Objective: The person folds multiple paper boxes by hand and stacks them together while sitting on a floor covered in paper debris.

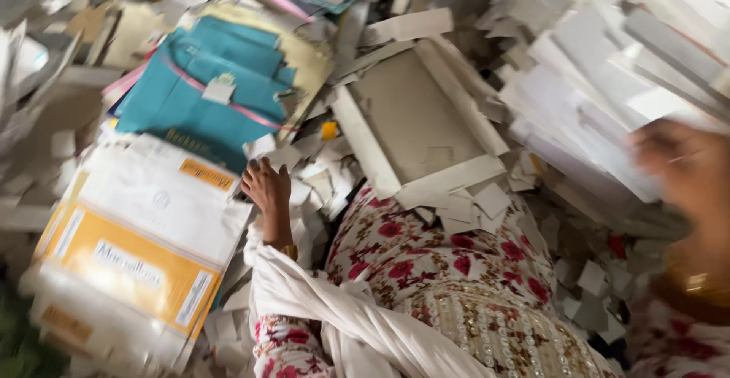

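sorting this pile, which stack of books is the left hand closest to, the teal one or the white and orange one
The white and orange stack: the left hand rests at its upper right corner. The teal stack, tied with a pink band, lies farther up, beyond the fingertips.

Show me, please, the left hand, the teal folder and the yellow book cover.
Left hand (pixel 266 184), head view, on the back of the hand.
Teal folder (pixel 199 89), head view, on its flat front.
Yellow book cover (pixel 125 260), head view, on its yellow band.

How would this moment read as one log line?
left hand: reaching into paper scraps beside yellow-and-white booklet stack | right hand: blurred, at white sheet stack | grey card tray: ahead
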